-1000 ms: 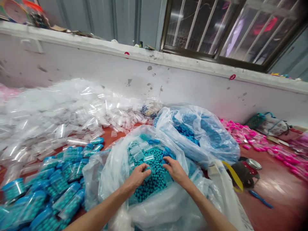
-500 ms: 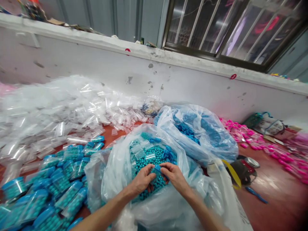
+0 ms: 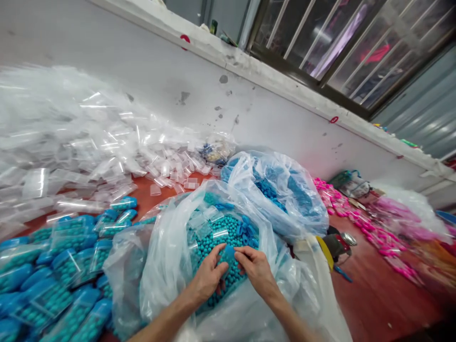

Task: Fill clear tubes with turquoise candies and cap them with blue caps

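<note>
- The small pouch (image 3: 228,253) pinched between the two hands is mostly covered by fingers; only its blue top strip and a bit of clear film show, and whether it has beads inside cannot be told.
- The left hand (image 3: 209,276) is closed on the pouch's left edge, thumb over fingers; its forearm runs off the bottom edge.
- The right hand (image 3: 256,269) is closed on the pouch's right edge, touching the left hand's fingertips across it.
- The pouch sits just above the teal beads (image 3: 221,240), inside the open clear plastic bag (image 3: 167,256), whose lower part is cut off by the bottom edge.
- A few empty pouches lie on the beads just beyond the hands.
- A second bag (image 3: 285,190) with blue contents stands behind, touching the first; what it holds is blurred by the film.
- Filled pouches (image 3: 64,285) lie left on the red surface (image 3: 374,294); the heap of empty clear pouches (image 3: 71,142) beyond is smeared by motion.
- Pink items (image 3: 356,213) on the right are too blurred to name.
- No writing can be read; two red marks on the wall ledge are illegible.
</note>
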`<state>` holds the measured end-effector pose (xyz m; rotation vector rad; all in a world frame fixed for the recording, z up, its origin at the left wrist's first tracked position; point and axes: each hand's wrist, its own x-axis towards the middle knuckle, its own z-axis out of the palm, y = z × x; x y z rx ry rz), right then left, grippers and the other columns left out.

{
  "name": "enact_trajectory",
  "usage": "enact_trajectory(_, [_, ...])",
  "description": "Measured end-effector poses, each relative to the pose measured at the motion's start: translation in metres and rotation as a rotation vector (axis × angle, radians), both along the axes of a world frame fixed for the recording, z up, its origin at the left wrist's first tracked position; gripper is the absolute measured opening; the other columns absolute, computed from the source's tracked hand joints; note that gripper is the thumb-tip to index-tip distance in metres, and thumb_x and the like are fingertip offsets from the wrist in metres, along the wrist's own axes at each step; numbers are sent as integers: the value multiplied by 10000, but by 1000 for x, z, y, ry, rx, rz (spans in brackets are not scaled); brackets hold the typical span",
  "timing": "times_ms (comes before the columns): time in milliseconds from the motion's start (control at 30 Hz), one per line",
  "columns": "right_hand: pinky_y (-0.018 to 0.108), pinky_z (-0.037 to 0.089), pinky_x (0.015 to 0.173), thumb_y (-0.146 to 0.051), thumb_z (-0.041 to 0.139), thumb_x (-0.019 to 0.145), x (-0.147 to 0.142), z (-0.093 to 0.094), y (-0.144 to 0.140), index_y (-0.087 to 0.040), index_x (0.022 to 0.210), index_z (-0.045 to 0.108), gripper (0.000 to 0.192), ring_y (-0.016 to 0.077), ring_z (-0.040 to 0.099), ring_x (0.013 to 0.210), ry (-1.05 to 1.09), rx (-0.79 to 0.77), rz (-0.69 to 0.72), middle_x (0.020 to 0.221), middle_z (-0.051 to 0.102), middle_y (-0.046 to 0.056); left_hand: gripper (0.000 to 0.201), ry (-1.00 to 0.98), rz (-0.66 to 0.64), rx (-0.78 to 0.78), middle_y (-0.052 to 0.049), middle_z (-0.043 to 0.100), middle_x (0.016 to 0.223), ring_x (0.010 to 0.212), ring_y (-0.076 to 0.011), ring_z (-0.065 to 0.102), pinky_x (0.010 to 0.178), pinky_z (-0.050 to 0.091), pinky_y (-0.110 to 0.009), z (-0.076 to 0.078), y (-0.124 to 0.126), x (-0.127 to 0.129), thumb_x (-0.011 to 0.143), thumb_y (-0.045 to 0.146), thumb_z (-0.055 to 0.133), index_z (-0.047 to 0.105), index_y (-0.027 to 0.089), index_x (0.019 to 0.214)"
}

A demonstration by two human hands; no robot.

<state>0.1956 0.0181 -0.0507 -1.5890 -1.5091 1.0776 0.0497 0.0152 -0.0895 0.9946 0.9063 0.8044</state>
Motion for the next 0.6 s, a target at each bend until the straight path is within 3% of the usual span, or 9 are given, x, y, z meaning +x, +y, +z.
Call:
enact_trajectory(133, [201, 358, 453, -337, 529, 779, -2, 4, -4, -158, 843, 688, 247, 86, 413, 471, -29, 39, -11, 528, 466, -36, 745, -43, -40, -14, 8, 556, 671, 383, -91, 501, 341, 370, -188, 6, 2, -2, 742, 419, 500, 172, 142, 1352])
enact_trajectory(267, [203, 365, 483, -312, 511, 790, 6, 6, -9, -158, 842, 676, 232, 89, 432, 489, 19, 31, 38, 543, 476, -35, 808, -46, -56, -15, 62, 490, 539, 372, -88, 478, 340, 333, -172, 13, -1, 0, 719, 473, 543, 179, 140, 1359])
enact_trajectory(433, [211, 348, 547, -268, 463, 830, 23, 9, -17, -173, 706, 645, 240, 94, 430, 553, -27, 153, 250, 579, 460, -30, 671, 42, 27, 4, 101, 398, 481, 295, -44, 350, 306, 252, -171, 20, -12, 16, 699, 491, 548, 355, 121, 1225])
enact_trajectory(600, [242, 358, 620, -221, 411, 849, 41, 8, -27, -179, 733, 627, 249, 119, 450, 623, -74, 379, 408, 634, 487, -7, 550, 193, 169, 103, 117, 353, 489, 288, -27, 283, 279, 243, -161, 24, -24, 30, 657, 522, 564, 429, 158, 1047])
